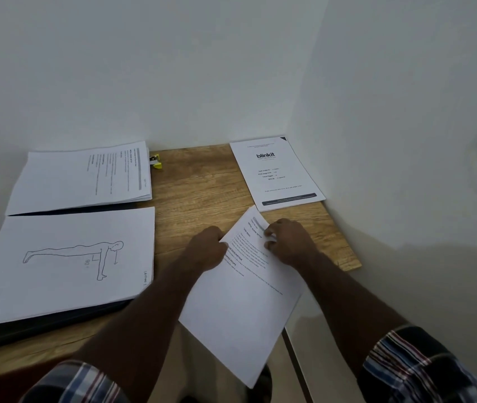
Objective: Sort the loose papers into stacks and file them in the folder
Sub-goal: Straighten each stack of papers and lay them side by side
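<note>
A printed text sheet (246, 303) lies tilted over the desk's front edge, its lower part hanging past the wood. My left hand (206, 248) grips its left edge near the top. My right hand (289, 241) pinches its top right part, fingers curled on the paper. A dark folder (42, 324) lies open on the left. One stack with a push-up drawing (62, 263) covers its near half. A second stack of text pages (86, 175) covers its far half. A "blinkit" cover sheet (278, 173) lies alone at the back right corner.
The wooden desk (199, 184) sits in a corner between white walls behind and to the right. A small yellow clip (155, 161) lies at the back beside the far stack. Bare wood shows between the folder and the cover sheet.
</note>
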